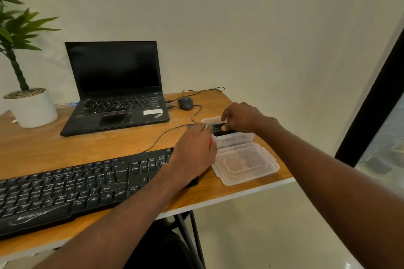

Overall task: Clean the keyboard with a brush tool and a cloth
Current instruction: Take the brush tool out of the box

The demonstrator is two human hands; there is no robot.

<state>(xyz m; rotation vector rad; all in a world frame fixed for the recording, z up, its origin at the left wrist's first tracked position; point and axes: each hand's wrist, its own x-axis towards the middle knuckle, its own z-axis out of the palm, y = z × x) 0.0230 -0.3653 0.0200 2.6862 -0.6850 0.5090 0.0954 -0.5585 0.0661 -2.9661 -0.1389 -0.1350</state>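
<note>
A wooden table (pixel 43 150) stands against a pale wall. It carries one keyboard (pixel 65 188) at 7 o'clock, one laptop (pixel 115 87), one mouse (pixel 185 102), one plant (pixel 24 94), one box (pixel 236 137) and one lid (pixel 244 165). Both hands, left (pixel 192 155) and right (pixel 240 119), reach into the box at 3 o'clock; whether either grip holds anything I cannot tell.

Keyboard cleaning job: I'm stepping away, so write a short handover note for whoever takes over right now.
Left hand: over the keyboard's right end, fingers curled at the tub; something red shows under it, grip unclear.
Right hand: pinching a dark item at the tub's open top.
Keyboard: on the table's front edge, left of the tub.
Lid: off, lying in front of the tub.
Done: tub opened.
Left: take out the tools, brush the keys, wipe with a cloth. No cloth identifiable yet.
</note>
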